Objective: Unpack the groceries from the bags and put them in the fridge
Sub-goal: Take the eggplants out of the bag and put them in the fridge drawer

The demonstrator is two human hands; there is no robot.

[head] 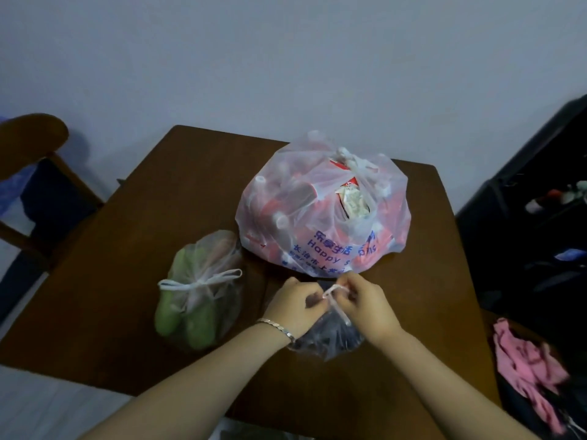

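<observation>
Three tied plastic bags stand on a brown wooden table [133, 312]. The big white bag [320, 211] at the back holds red and white bottles and cartons. At the left a clear bag [200, 293] shows green vegetables, its handles knotted. Nearest me is a small clear bag with dark contents [330, 336]. My left hand [293, 308] and my right hand [365, 301] both pinch the knotted handles of this small bag, one on each side of the knot. No fridge is in view.
A wooden chair [35, 173] with dark cloth stands left of the table. At the right, dark luggage or shelving [524, 233] holds small items, and pink cloth [524, 363] lies near the table's right corner. A pale wall is behind.
</observation>
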